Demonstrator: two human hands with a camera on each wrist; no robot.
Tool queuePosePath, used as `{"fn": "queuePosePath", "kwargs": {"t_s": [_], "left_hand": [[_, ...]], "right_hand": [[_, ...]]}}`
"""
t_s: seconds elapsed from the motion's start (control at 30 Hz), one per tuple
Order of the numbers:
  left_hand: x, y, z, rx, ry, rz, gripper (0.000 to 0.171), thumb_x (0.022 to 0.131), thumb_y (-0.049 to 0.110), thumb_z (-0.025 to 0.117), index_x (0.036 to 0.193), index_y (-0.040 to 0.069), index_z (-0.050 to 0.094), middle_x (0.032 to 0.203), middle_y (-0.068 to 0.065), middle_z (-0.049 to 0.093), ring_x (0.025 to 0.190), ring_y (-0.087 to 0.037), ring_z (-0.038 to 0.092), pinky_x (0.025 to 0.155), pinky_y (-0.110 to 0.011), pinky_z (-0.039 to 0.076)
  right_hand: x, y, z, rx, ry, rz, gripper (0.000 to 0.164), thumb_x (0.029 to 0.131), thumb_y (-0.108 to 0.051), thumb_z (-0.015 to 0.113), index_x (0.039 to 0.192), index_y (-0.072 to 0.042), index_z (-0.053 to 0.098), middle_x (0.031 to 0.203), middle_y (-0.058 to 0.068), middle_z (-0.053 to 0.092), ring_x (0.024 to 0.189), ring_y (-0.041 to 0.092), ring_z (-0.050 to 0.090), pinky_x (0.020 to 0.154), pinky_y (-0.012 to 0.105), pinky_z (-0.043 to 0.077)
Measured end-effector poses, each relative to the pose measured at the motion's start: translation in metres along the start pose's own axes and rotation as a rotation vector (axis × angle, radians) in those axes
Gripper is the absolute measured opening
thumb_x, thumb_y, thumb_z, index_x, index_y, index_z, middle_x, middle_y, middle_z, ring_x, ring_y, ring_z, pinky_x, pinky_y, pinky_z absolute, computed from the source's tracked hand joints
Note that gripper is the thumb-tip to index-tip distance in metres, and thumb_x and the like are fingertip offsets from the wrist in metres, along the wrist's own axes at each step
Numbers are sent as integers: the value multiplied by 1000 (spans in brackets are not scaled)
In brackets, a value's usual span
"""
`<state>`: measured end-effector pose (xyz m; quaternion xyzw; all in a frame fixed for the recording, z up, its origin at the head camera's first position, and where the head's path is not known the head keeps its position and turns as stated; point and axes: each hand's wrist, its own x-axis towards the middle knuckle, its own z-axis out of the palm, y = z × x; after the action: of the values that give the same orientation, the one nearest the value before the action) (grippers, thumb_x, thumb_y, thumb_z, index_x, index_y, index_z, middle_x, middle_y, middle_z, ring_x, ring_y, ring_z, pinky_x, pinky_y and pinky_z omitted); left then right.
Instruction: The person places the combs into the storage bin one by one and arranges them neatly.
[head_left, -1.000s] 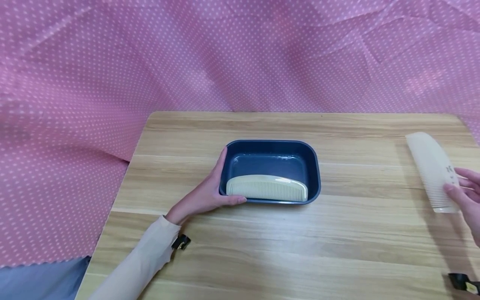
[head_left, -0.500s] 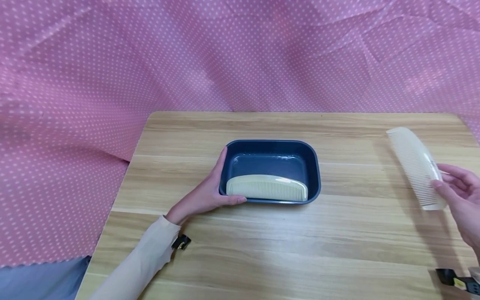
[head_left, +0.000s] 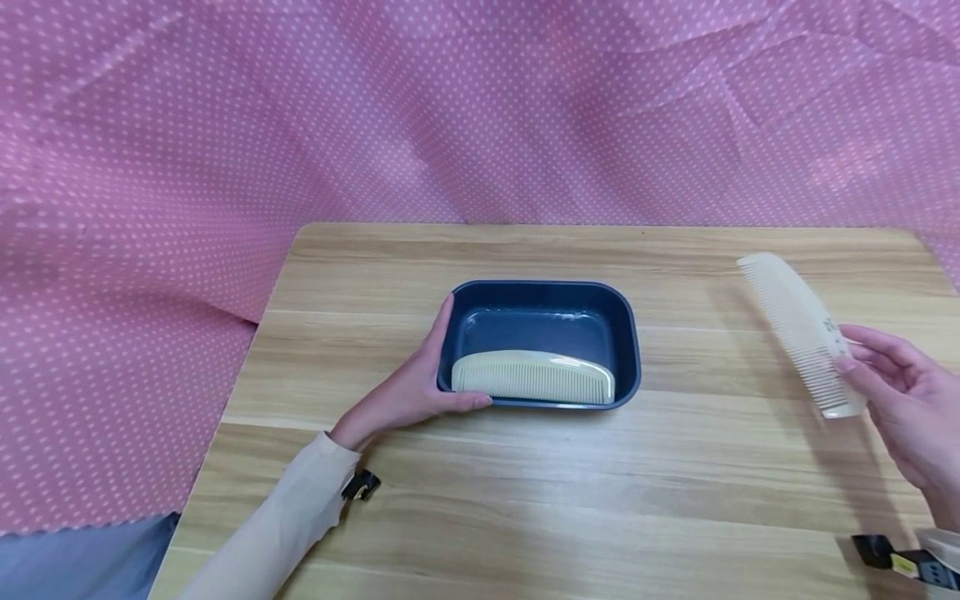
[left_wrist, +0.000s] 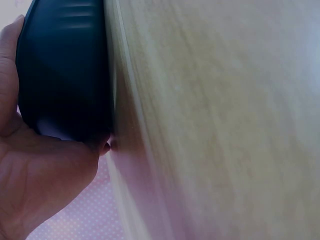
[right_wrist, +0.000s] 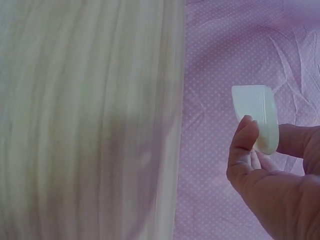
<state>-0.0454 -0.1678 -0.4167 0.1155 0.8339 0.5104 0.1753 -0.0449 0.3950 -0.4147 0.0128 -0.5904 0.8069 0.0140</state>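
My left hand (head_left: 411,387) grips the left end of a dark blue rectangular tray (head_left: 536,327), thumb along its front rim and fingers against its left side. In the left wrist view the tray's outer wall (left_wrist: 65,70) sits against the palm. A cream comb (head_left: 531,377) leans along the front inside of the tray, teeth facing me, its left corner by my thumb. To the right, my right hand (head_left: 903,396) pinches a second cream comb (head_left: 797,323) by its spine between thumb and fingers, raised over the table. In the right wrist view this comb (right_wrist: 257,107) shows end-on.
The wood-grain table (head_left: 600,500) has rounded far corners. Behind and to the left hangs a pink cloth with white dots (head_left: 480,117). A black wrist strap piece (head_left: 362,485) sticks out at the left sleeve, another (head_left: 873,552) at the right.
My right hand has carried its comb leftward across the right part of the table, the comb turning a little. The left hand, the tray and the comb inside have stayed in place.
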Motion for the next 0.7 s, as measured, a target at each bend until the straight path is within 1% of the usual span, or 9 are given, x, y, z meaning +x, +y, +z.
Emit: {"fn": "queuePosePath", "kwargs": {"t_s": [0.1,0.23,0.27,0.3,0.33,0.43,0.53,0.57,0.7], "left_hand": [[0,0,0,3,0,-3,138,88,43,93,169,49,-19,180,15,-4,164,-15,5,128,-62,17],[1,0,1,-6,-2,5,139,88,43,93,168,50,-20,180,14,-4,164,-13,4,128,-62,15],[2,0,1,-8,-2,8,139,88,43,93,168,50,-20,180,14,-4,164,-13,4,128,-61,15],[2,0,1,-13,-2,13,139,88,42,93,168,50,-20,180,13,-4,164,-13,3,128,-61,15],[1,6,0,-21,-4,7,139,89,39,93,169,47,-20,181,11,-4,164,-14,3,128,-61,14],[1,6,0,-14,-1,2,139,89,39,93,169,47,-20,181,10,-4,164,-15,4,128,-61,15],[1,6,0,-8,-1,9,140,88,37,94,170,45,-20,181,9,-4,165,-17,5,128,-61,15],[2,0,0,1,2,18,140,88,40,94,169,47,-20,181,11,-4,164,-15,5,128,-61,15],[3,-2,0,-6,3,36,140,88,36,94,170,43,-20,180,11,-5,164,-14,6,129,-60,15]], "right_hand": [[2,0,8,-78,25,-24,45,103,22,56,137,-3,74,110,2,76,96,6,73,79,14,57],[3,-4,15,-315,53,-26,44,103,16,62,138,-9,74,110,-7,76,97,-1,72,80,10,54],[3,-5,17,-388,50,-19,44,104,14,64,139,-11,74,110,-9,76,96,-2,71,79,9,54],[4,-6,17,-439,38,-11,45,104,12,65,141,-12,73,111,-10,75,96,-3,71,79,9,54],[4,-6,18,-488,25,-2,45,104,10,65,143,-12,72,112,-11,75,97,-3,71,78,10,54],[6,-9,22,-570,-8,23,47,105,7,67,147,-13,69,113,-12,74,97,-4,70,78,10,55],[8,-10,27,-581,-27,38,47,105,6,67,148,-14,68,114,-13,74,98,-5,71,79,10,55],[9,-10,29,-586,-32,38,47,106,6,67,148,-14,68,114,-14,75,98,-5,71,79,10,55],[12,-9,35,-536,-62,49,47,105,6,67,148,-13,68,116,-13,76,101,-4,71,81,10,54]]}}
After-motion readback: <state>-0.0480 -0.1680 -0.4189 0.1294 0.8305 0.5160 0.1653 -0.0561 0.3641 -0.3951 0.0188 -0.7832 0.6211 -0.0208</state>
